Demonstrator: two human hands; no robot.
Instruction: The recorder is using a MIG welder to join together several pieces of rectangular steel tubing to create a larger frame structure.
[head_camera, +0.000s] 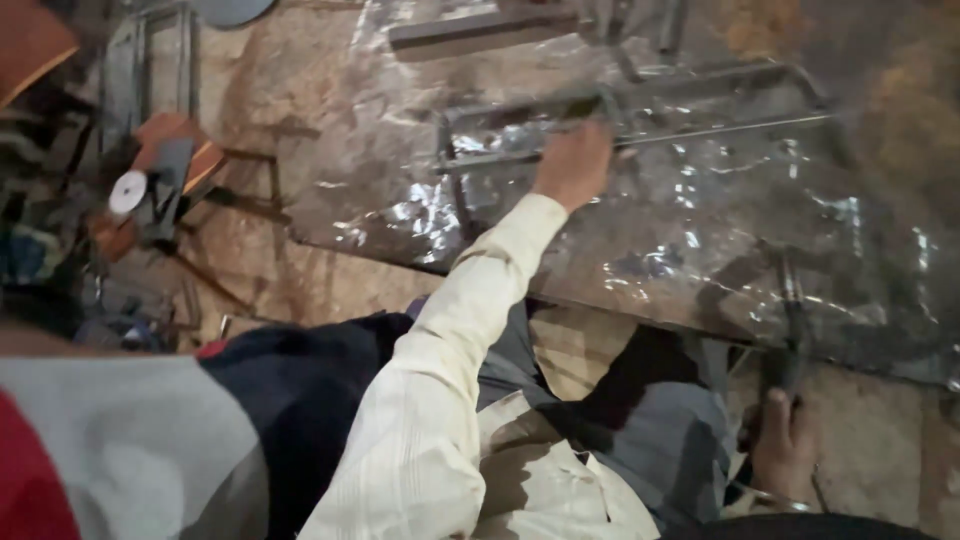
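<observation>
At five o'clock, nearest the camera, the right hand (785, 450) grips a dark rod-like tool (792, 330) pointing toward twelve, while farther off the left hand (572, 165) clasps a metal frame (640, 135) lying lengthwise nine-to-three on crinkled plastic sheeting (700, 230).

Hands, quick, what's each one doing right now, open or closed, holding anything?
Left hand: closed around a bar of the metal frame on the shiny sheet.
Right hand: closed on a dark tool handle.
</observation>
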